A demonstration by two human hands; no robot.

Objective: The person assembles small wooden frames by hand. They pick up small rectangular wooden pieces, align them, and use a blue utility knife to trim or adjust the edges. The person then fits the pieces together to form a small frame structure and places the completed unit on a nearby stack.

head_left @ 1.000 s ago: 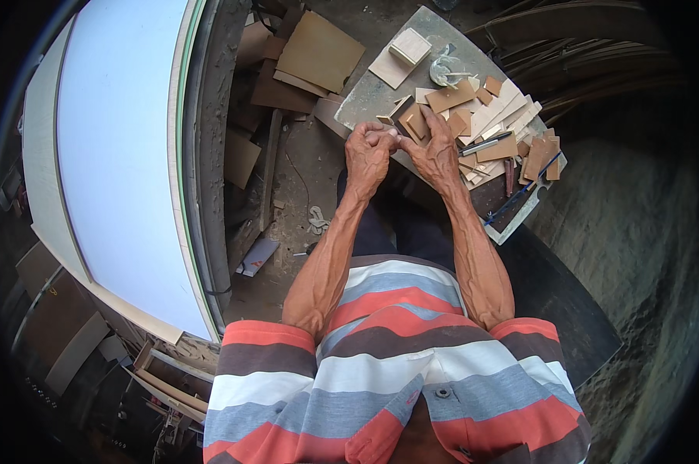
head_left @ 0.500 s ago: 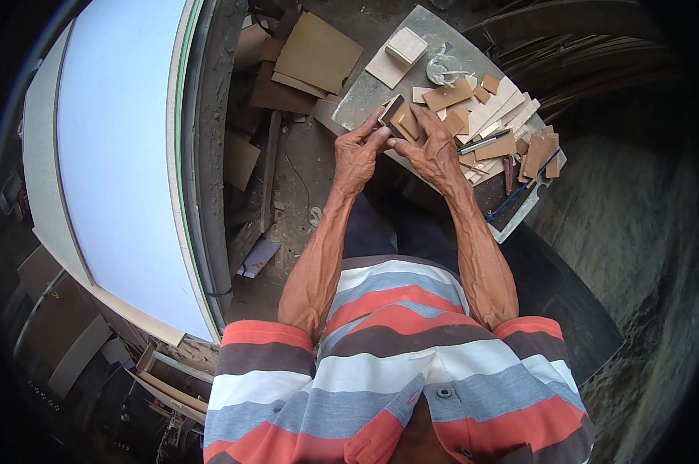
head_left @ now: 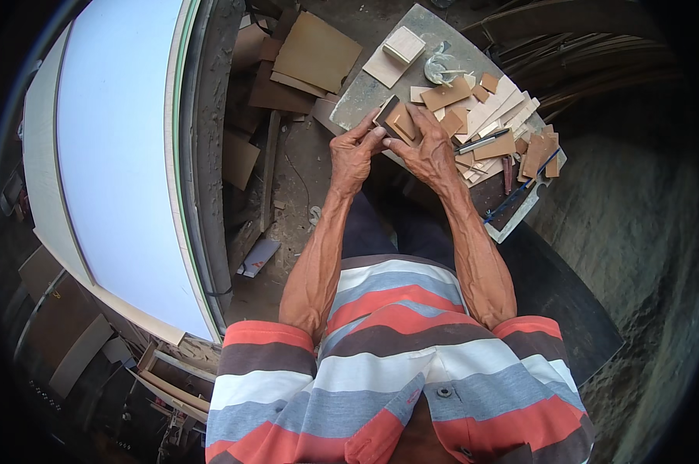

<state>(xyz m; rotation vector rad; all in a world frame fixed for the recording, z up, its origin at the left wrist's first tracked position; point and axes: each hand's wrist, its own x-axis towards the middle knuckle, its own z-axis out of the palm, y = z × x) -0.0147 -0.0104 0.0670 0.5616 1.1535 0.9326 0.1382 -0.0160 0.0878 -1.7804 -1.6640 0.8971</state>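
Note:
Near the front left edge of the worktable, a small block of stacked wood pieces sits between my two hands. A dark strip and tan layers show on it. My left hand grips its left side, fingers along the edge and thumb at the near end. My right hand holds the other side, its index finger stretched along the block and its thumb close to the left one. The block's underside is hidden. Just right of my right hand lie many thin wood offcuts and a pen.
At the far end of the grey worktable, a small pale wood block rests on a flat piece, beside a messy glue container. A large white panel stands at left. Brown boards lie beyond it on the floor.
The block has tilted slightly, so more of its dark face shows. Both hands have shifted a little to the left and keep hold of it.

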